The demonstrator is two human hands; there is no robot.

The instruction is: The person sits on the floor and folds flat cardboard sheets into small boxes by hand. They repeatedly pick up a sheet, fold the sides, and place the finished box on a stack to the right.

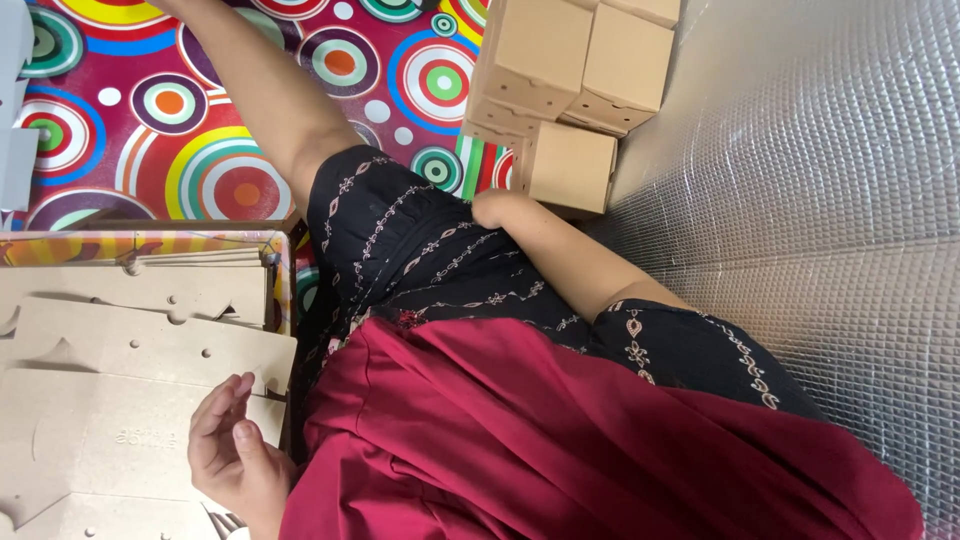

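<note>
Flat cardboard blanks [130, 400]: die-cut, unfolded, stacked in loose overlapping layers at lower left, filling a shallow tray with a colourful patterned rim [150, 240]. Notches and small punched holes visible along the edges.

Left hand [235, 450]: resting on the top blank near its right edge, fingers loosely curled, thumb up, pads touching the sheet. Not clamped around anything, just contact on the surface.

Right hand: cannot tell. The right forearm [565, 255] runs across the lap and the hand end tucks down behind the dark fabric, fingers hidden.

Around it: person is seated, black patterned garment [420, 250] with a red cloth [560, 440] draped over the lap, just right of the tray. Floor mat [200, 130] with bright concentric circles at top left. Folded brown cardboard boxes [570, 80] piled at top centre, well apart from the flat stack, one box just beside the hidden hand end. Silver quilted foil sheet [800, 200] covers the right side.
</note>
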